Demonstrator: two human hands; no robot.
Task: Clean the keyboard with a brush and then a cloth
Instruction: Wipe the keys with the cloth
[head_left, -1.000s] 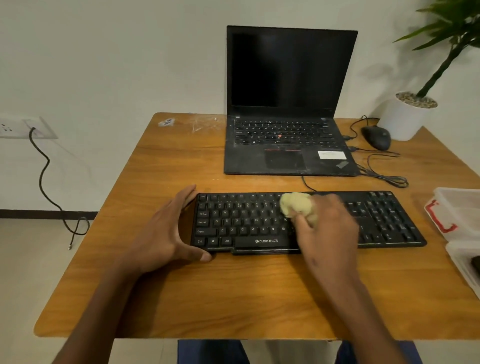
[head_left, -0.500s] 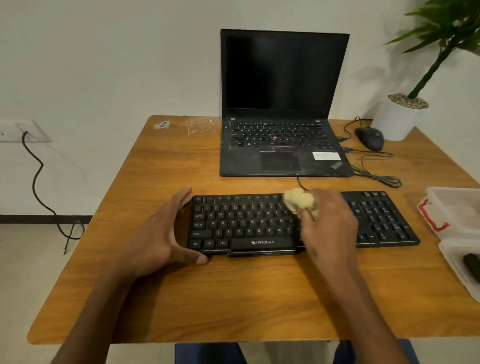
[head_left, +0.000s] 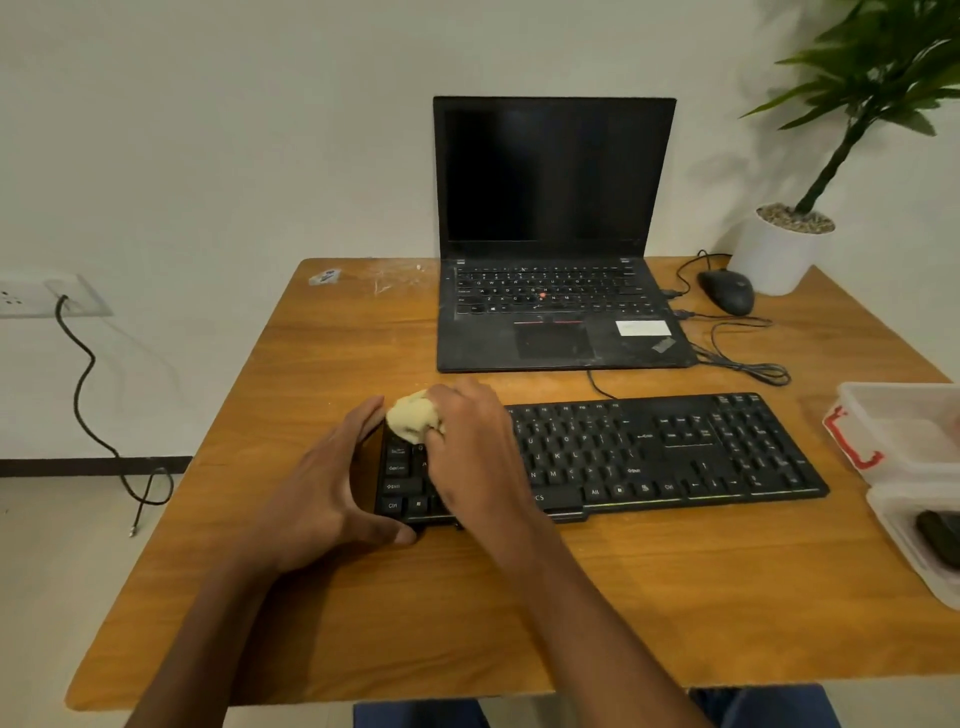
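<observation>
A: Position of the flat black full-size plastic keyboard (head_left: 649, 452)?

B: Lying on the brown wood-grain table (head_left: 467, 613), in front of the open black laptop (head_left: 556, 228) with its dark screen.

A: Left hand (head_left: 332, 488)?

B: At the keyboard's left end, fingers straight along the edge, thumb against the front corner. Bracing, not curled round anything.

A: Right hand (head_left: 472, 452)?

B: Fingers curled round a crumpled pale yellow cloth (head_left: 413, 422), pressing it on the keys at the far-left corner. The two hands are close together, nearly touching.

A: Surroundings?

B: Black corded mouse (head_left: 726, 291) right of the laptop; white pot with a green plant (head_left: 779, 249) at the back right corner; clear plastic containers (head_left: 904, 436) at the right edge, one with a red clip. Dark object inside the nearer one, cannot identify.
</observation>
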